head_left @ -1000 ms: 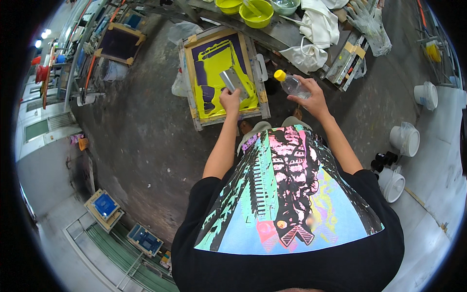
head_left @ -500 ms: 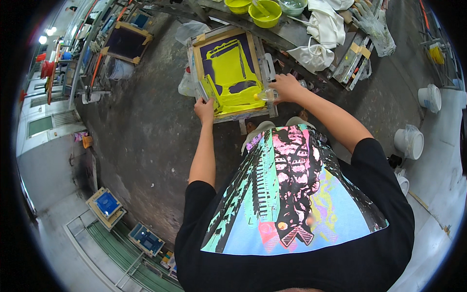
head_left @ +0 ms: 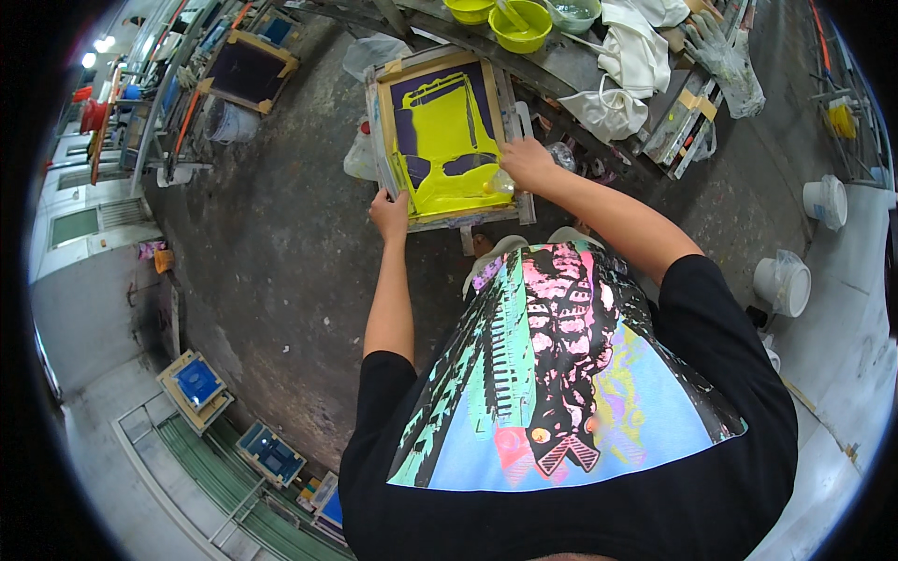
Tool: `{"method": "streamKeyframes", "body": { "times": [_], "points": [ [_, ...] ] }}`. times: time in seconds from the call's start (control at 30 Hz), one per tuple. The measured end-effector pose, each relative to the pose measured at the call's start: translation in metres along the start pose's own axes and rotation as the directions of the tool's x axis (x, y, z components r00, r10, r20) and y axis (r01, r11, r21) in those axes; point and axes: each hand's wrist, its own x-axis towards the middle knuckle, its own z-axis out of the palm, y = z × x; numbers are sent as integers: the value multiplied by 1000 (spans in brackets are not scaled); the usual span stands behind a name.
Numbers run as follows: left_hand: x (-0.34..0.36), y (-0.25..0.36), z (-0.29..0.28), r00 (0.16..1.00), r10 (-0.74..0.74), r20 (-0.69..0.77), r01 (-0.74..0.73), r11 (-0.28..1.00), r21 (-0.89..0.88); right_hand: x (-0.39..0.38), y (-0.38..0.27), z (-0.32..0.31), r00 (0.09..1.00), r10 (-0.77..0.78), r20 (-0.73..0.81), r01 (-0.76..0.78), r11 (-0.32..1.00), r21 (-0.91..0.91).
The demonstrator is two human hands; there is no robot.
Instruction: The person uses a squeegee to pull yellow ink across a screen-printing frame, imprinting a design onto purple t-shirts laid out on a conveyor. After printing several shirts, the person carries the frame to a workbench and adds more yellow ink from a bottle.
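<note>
A wooden-framed printing screen (head_left: 436, 66) lies in front of me, its purple mesh largely covered in bright yellow-green ink (head_left: 440, 131). My left hand (head_left: 389, 213) is closed at the lower left corner, around the end of an ink-smeared squeegee (head_left: 400, 172) standing narrow along the left side; the exact grip is partly hidden. In my right hand (head_left: 528, 165), a clear plastic bottle (head_left: 503, 180) with a yellow tip tilts leftward over the ink near the lower right. My fingers hide much of the bottle.
Beyond the screen, a bench holds a yellow-green bowl (head_left: 521, 28), white cloths (head_left: 631, 61) and a stained glove (head_left: 722, 56). Another framed screen (head_left: 246, 71) rests at the far left. White buckets (head_left: 784, 285) stand on the right, and blue screens (head_left: 198, 383) at the lower left.
My right hand has moved slightly left and up, tilting the bottle more steeply over the ink. At my left hand, the squeegee has turned and looks narrower. My view has shifted slightly.
</note>
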Motion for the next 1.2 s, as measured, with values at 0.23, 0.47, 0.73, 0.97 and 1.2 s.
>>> {"method": "streamKeyframes", "body": {
  "times": [0.23,0.47,0.73,0.97,1.2],
  "points": [
    [-24,14,49,999,-35,-32,36,999,32,-63,16,5,975,142,-172,-112,978,174],
    [-39,102,97,996,-64,61,79,956,-283,-104,34,-10,919,316,-237,-172,861,479],
    [-47,23,95,971,-40,237,143,890,-432,-147,29,-40,774,546,-321,-99,605,790],
    [10,21,20,999,-17,-28,19,997,69,-171,35,-51,613,689,-387,-21,504,863],
    [-42,60,53,1000,29,3,-29,999,-14,-140,91,-128,352,764,-541,55,560,826]
  ]
}}
